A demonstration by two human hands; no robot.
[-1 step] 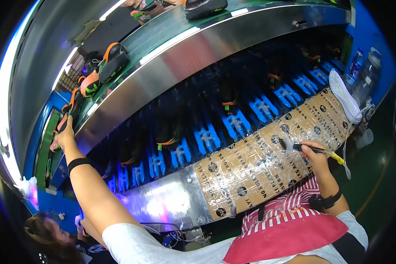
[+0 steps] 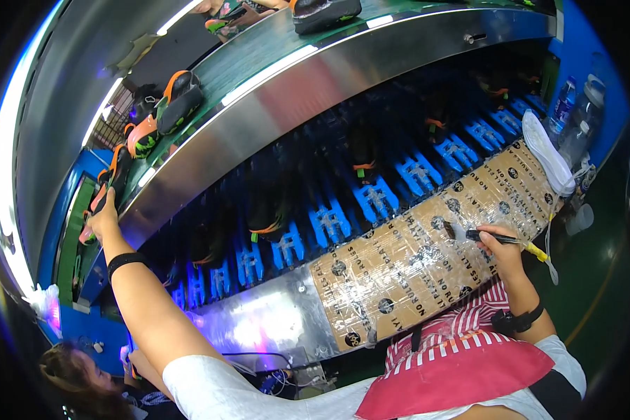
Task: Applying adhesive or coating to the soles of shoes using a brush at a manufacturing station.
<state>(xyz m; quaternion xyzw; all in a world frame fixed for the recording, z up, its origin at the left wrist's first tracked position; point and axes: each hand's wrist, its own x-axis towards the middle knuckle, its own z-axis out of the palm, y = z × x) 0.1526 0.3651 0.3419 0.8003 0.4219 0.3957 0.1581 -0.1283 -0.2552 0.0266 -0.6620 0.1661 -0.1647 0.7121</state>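
Note:
My left arm reaches far out to the left, and my left hand (image 2: 103,218) is closed on a dark shoe (image 2: 101,201) at the belt's edge. Its fingers partly hide that shoe. Just beyond it stands another dark shoe with orange trim (image 2: 120,168). On the right, my right hand (image 2: 498,241) grips a brush (image 2: 474,235) by its black handle. The dark bristles point left, over the cardboard-covered ledge (image 2: 399,269). Behind the hand, a yellow-wrapped end and a thin tube trail from the handle.
More shoes (image 2: 180,101) ride the green conveyor belt (image 2: 252,59). Below its metal side, blue racks (image 2: 376,197) hold several dark shoes. A white insole-shaped piece (image 2: 546,154) and bottles (image 2: 563,105) stand at right. Another person (image 2: 73,374) is at lower left; a co-worker's hands (image 2: 245,17) show across the belt.

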